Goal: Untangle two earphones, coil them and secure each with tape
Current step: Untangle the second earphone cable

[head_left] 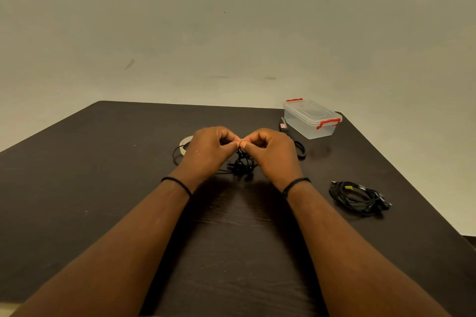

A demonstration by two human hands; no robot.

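Both forearms reach forward, left hand (210, 148) and right hand (270, 149) each pinching the tangled earphone (242, 162).

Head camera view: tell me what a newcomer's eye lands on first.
First, the left hand and right hand meeting fingertip to fingertip at centre, pinching a black earphone tangle that hangs to the dark table. Next, the clear red-latched box at the far right, and the coiled earphone nearer.
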